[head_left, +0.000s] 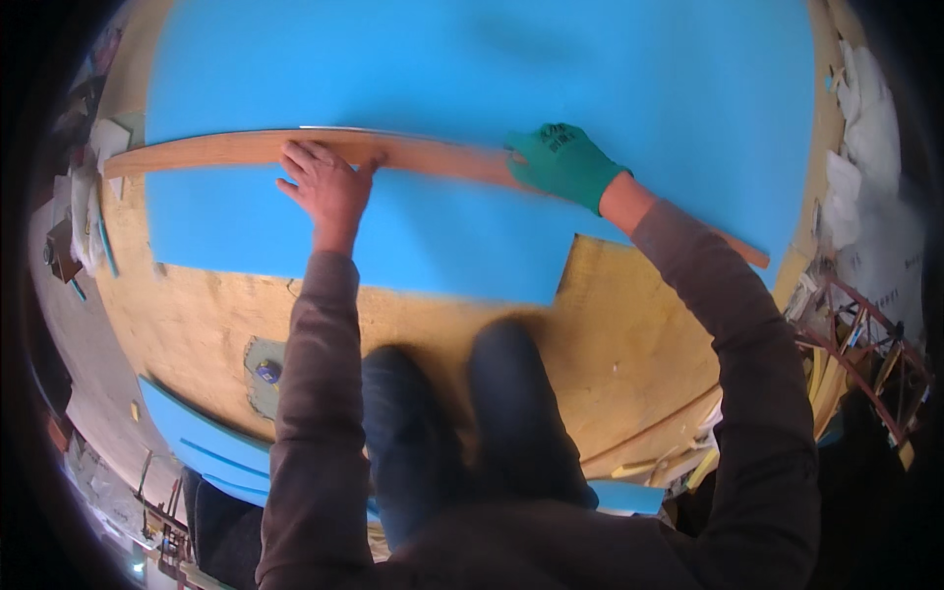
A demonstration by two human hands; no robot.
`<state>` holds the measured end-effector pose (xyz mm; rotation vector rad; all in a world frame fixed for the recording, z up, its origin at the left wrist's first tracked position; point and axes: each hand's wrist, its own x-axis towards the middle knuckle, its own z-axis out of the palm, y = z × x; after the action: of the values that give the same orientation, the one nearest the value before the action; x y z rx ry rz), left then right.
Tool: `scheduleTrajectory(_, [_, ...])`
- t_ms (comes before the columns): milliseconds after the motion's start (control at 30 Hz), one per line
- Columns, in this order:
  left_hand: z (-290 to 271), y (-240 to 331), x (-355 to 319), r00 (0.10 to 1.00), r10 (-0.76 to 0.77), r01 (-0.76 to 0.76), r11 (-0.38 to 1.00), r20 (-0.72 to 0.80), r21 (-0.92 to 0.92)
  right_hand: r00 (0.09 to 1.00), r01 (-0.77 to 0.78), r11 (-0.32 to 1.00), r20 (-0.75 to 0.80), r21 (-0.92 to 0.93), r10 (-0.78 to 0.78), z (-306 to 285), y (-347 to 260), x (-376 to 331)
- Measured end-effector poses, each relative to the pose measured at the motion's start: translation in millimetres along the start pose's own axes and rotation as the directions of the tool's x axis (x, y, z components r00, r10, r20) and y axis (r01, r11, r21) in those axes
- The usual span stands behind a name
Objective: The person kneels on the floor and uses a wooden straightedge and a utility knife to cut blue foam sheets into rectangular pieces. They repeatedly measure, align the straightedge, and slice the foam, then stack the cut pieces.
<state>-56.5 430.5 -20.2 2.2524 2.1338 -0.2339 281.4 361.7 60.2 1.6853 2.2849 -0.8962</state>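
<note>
A long, thin wooden board (216, 149) lies from left to right across a big light-blue sheet (442, 74). Bare and with its fingers spread, my left hand (332, 192) rests on the board left of the middle. My right hand (565, 165), in a green glove, is closed at the board's far edge, farther right. What its fingers hold, if anything, is hidden. On the near side of the board, the blue surface (442, 241) continues, with a square-cut corner at its lower right. The right forearm covers part of the board near its right end.
Tan wooden flooring (639, 305) shows beneath my legs. A small blue-and-yellow item (266, 372) sits on a grey patch. Blue offcuts (211, 442) lie lower left. White plastic sheeting (865, 128) lines the right side, above a dark red frame (865, 359) and scrap strips.
</note>
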Motion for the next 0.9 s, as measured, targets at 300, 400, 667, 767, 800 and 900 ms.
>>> scheduleTrajectory(300, [-16, 3, 8, 0.984, -0.040, 0.038, 0.999, 0.171, 0.016, 0.991, -0.126, 0.991, -0.044, -0.050, 0.124, 26, 88, -116])
scheduleTrajectory(400, [-19, 5, 8, 0.976, -0.052, 0.049, 0.999, 0.210, 0.019, 0.981, -0.192, 0.980, 0.028, -0.048, 0.193, 33, 130, -163])
scheduleTrajectory(667, [-24, 3, 13, 0.956, -0.052, 0.052, 0.999, 0.288, 0.010, 0.875, -0.429, 0.888, 0.168, -0.169, 0.454, 28, 199, -274])
scheduleTrajectory(767, [-21, 3, 12, 0.965, -0.039, 0.040, 0.999, 0.260, 0.003, 0.852, -0.474, 0.859, 0.148, -0.194, 0.503, 30, 216, -304])
scheduleTrajectory(800, [-19, 3, 12, 0.963, -0.037, 0.039, 0.999, 0.266, 0.000, 0.818, -0.518, 0.826, 0.155, -0.222, 0.555, 30, 218, -310])
scheduleTrajectory(900, [-17, -1, 15, 0.971, -0.024, 0.026, 1.000, 0.238, -0.006, 0.888, -0.453, 0.865, -0.029, -0.217, 0.458, 23, 212, -332])
